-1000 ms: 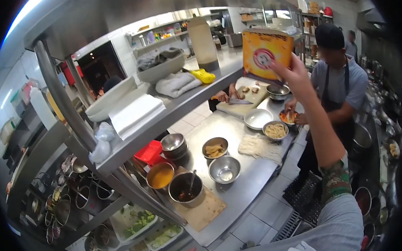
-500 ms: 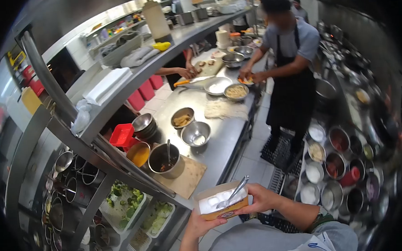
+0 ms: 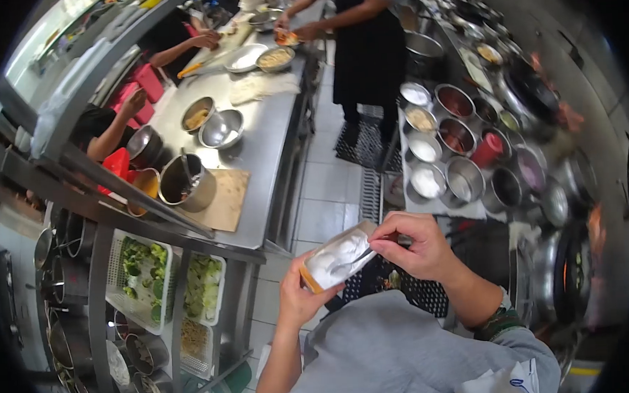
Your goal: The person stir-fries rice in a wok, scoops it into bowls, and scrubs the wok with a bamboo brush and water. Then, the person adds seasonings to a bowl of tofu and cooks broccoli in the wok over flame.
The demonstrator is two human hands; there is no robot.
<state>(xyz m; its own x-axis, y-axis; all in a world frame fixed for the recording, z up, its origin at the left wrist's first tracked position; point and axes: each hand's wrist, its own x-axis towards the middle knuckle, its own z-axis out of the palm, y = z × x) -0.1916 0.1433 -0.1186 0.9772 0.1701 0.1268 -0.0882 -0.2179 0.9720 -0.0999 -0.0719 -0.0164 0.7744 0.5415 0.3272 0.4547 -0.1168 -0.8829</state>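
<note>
A small open cardboard box (image 3: pixel 310 276) of white powder (image 3: pixel 338 258) rests tilted in my left hand (image 3: pixel 299 291), whose fingers wrap around its lower end. My right hand (image 3: pixel 415 247) pinches the handle of a metal spoon (image 3: pixel 350 263) over the box's far end. The spoon's bowl lies down in the powder. Both hands are in front of my chest, above the floor between the steel table and the stove side.
To the left, a steel table (image 3: pixel 254 139) carries metal bowls, a pot (image 3: pixel 186 182) and a cutting board (image 3: pixel 224 201). Several containers (image 3: pixel 427 181) stand by the stove at right. Baskets of broccoli (image 3: pixel 146 273) sit lower left. A co-worker in a dark apron (image 3: pixel 371 51) stands ahead.
My right hand has moved from the box's side to the spoon and holds its handle. The box is turned and tilted. My view has swung right and down.
</note>
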